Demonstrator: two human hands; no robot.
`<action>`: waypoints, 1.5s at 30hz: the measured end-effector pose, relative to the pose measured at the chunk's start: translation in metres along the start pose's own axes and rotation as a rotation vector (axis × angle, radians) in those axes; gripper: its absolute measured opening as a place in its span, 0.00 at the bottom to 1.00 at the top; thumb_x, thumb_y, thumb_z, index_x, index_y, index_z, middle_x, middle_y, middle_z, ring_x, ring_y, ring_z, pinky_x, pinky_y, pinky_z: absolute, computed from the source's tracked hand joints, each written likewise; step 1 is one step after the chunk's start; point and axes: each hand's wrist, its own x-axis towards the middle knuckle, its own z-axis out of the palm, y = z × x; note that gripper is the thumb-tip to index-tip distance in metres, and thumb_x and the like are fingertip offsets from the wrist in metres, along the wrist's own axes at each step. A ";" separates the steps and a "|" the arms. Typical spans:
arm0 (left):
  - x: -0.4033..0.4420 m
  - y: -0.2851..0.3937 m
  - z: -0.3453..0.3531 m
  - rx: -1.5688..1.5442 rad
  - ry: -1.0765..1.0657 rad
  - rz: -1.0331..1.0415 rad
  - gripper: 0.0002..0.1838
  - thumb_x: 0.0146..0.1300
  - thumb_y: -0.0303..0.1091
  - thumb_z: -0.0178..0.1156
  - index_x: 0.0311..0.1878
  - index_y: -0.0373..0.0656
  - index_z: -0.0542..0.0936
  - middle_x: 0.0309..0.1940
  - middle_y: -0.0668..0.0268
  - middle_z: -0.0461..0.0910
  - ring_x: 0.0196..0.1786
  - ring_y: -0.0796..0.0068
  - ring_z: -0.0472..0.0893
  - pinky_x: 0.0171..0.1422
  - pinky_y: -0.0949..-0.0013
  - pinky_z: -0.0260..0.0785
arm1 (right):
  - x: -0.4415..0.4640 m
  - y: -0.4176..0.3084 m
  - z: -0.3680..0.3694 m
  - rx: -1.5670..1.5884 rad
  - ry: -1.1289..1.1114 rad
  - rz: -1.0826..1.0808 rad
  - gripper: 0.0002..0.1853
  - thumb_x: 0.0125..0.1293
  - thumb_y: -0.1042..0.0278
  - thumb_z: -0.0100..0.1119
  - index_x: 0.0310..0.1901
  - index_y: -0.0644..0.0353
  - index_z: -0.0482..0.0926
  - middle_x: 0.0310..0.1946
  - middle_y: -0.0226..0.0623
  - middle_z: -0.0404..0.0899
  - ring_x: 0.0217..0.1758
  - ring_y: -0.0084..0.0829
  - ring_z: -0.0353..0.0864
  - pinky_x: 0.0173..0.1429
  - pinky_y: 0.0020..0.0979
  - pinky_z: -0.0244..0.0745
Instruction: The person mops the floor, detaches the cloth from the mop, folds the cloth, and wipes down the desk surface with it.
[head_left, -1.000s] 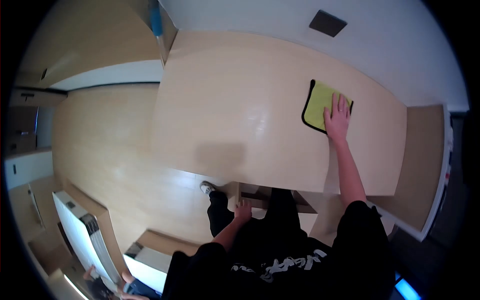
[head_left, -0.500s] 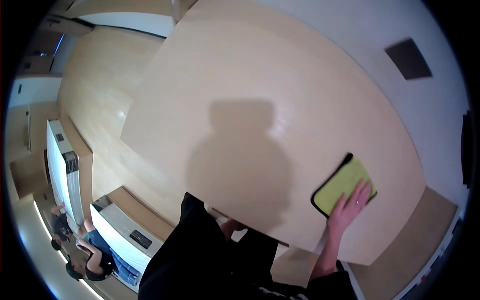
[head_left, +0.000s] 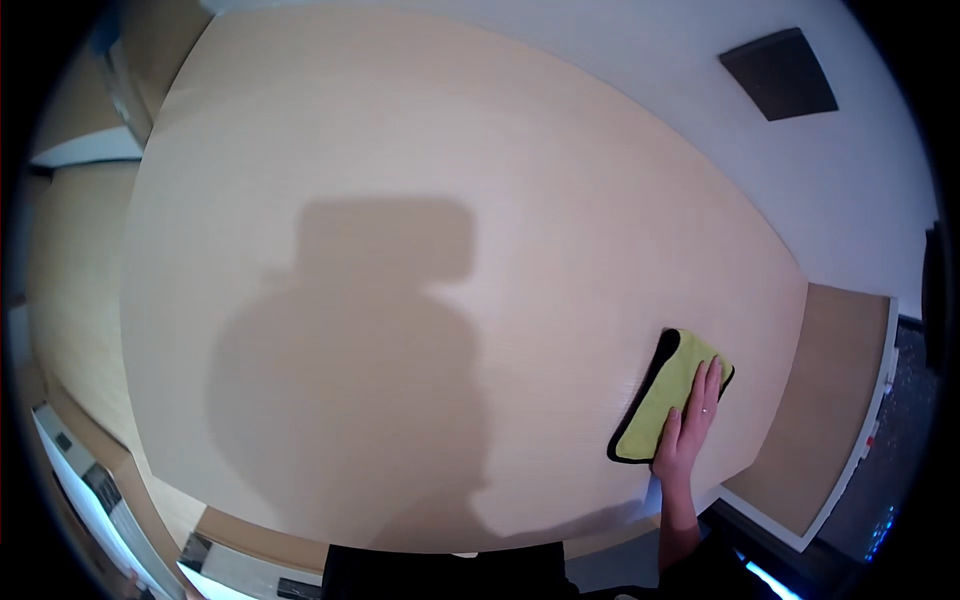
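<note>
Right hand (head_left: pixel 690 420) flat on the yellow-green, black-edged fabric cloth (head_left: pixel 650 412), fingers extended, thumb apart, nothing pinched. Left hand out of view. Cloth lies on the pale wood-toned tabletop (head_left: pixel 560 230), near its right end. Palm centred, pressure even would likely serve best; the uncovered left part may ruck.

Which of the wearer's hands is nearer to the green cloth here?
Right. The right hand rests on the green cloth, over its right-hand side. The left hand is out of view and not on it; its exact place can't be told.
</note>
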 end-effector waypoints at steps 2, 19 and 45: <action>-0.002 -0.004 -0.003 0.009 -0.017 0.007 0.47 0.48 0.63 0.65 0.65 0.42 0.67 0.66 0.51 0.65 0.70 0.52 0.60 0.71 0.45 0.54 | 0.000 0.000 -0.001 0.022 0.006 -0.005 0.34 0.63 0.64 0.43 0.70 0.67 0.56 0.73 0.56 0.48 0.77 0.55 0.45 0.76 0.51 0.38; 0.004 -0.026 -0.028 0.007 -0.071 0.011 0.43 0.51 0.62 0.63 0.64 0.42 0.69 0.64 0.50 0.67 0.68 0.53 0.63 0.69 0.47 0.56 | 0.001 0.001 -0.001 0.039 0.018 0.016 0.33 0.61 0.65 0.44 0.70 0.65 0.58 0.73 0.55 0.49 0.76 0.56 0.46 0.75 0.51 0.41; 0.048 -0.050 -0.081 -0.230 0.619 0.407 0.38 0.55 0.61 0.61 0.61 0.42 0.71 0.61 0.49 0.70 0.66 0.55 0.68 0.68 0.51 0.60 | 0.153 -0.029 0.026 -0.089 0.188 -0.154 0.31 0.69 0.47 0.41 0.72 0.44 0.57 0.73 0.50 0.52 0.77 0.46 0.48 0.75 0.51 0.43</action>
